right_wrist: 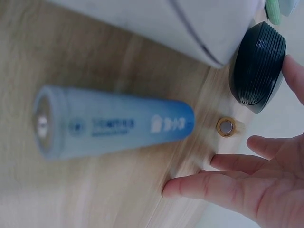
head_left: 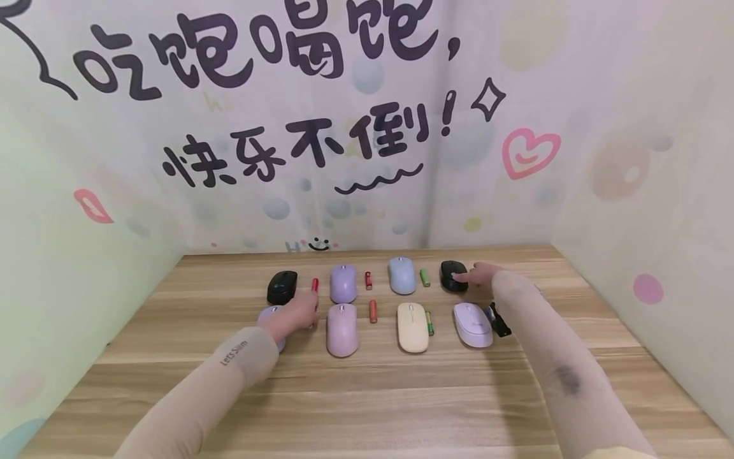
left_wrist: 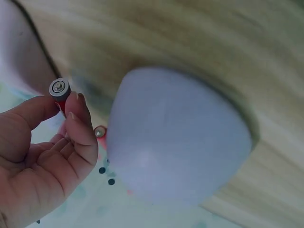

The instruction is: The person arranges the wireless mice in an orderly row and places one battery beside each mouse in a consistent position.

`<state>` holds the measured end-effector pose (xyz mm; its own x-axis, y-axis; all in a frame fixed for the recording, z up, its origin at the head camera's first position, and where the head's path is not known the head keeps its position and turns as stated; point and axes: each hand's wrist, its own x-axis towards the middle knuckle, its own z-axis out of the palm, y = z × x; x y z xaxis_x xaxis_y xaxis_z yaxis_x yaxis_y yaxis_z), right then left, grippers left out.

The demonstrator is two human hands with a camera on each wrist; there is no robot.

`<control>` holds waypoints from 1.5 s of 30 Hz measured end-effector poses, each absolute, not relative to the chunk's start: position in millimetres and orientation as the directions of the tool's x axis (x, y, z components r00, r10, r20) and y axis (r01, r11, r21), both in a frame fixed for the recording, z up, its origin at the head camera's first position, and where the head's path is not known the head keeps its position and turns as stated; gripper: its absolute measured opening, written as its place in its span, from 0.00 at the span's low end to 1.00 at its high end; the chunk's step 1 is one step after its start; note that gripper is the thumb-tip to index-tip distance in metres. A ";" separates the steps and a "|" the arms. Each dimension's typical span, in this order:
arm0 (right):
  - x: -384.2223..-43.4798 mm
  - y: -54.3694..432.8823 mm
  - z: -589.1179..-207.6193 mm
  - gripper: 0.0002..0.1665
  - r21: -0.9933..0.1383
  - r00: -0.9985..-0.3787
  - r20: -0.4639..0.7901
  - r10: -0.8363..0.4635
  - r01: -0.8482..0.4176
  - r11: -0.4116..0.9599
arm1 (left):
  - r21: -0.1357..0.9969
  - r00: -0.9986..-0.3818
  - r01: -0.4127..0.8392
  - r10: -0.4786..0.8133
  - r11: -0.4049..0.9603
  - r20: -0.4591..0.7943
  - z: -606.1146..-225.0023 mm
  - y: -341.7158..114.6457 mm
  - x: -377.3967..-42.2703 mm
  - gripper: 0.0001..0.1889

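Note:
My left hand (head_left: 299, 311) pinches a red battery (left_wrist: 60, 94) with a silver end between thumb and fingers, beside a lilac mouse (left_wrist: 175, 137). Past the fingertips lies another red battery (head_left: 315, 285). At the back right, my right hand (head_left: 486, 273) touches the side of a black mouse (head_left: 454, 276) with its thumb. The other fingers (right_wrist: 199, 186) are extended over the table. A battery with a copper-rimmed end (right_wrist: 226, 127) lies close to those fingertips. In the right wrist view, a blue battery (right_wrist: 114, 121) lies in the foreground near a pale lilac mouse (head_left: 473, 325).
Two rows of mice cross the wooden table (head_left: 367, 408): another black (head_left: 282, 287), purple (head_left: 343, 284), light blue (head_left: 402, 275), pink (head_left: 342, 330) and cream (head_left: 413, 327). Red batteries (head_left: 373, 311) and green batteries (head_left: 425, 277) lie among them. Printed walls (head_left: 367, 210) enclose the back and sides.

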<state>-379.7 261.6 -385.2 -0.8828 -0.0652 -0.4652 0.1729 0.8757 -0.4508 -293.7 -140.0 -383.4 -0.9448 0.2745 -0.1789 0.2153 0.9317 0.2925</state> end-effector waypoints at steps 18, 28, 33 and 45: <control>-382.4 264.4 -388.6 0.60 -0.466 -0.875 -0.480 -0.063 0.194 0.863 | 0.194 -0.953 0.200 0.236 0.960 -0.188 -393.3 -136.3 -288.6 0.04; -380.0 265.0 -387.6 0.58 -0.491 -0.887 -0.452 -0.091 0.163 0.856 | 0.310 -0.987 0.138 0.158 0.941 -0.041 -373.8 -139.9 -281.9 0.17; -365.1 272.6 -384.8 0.55 -0.572 -0.905 -0.386 -0.179 0.082 0.816 | 0.332 -0.963 0.258 0.216 0.907 0.160 -360.7 -171.4 -283.7 0.21; -309.1 335.7 -380.8 0.46 -0.156 -0.953 -0.020 -0.302 -0.295 0.943 | 0.294 -0.965 0.190 0.123 0.937 0.232 -379.3 -280.1 -281.8 0.33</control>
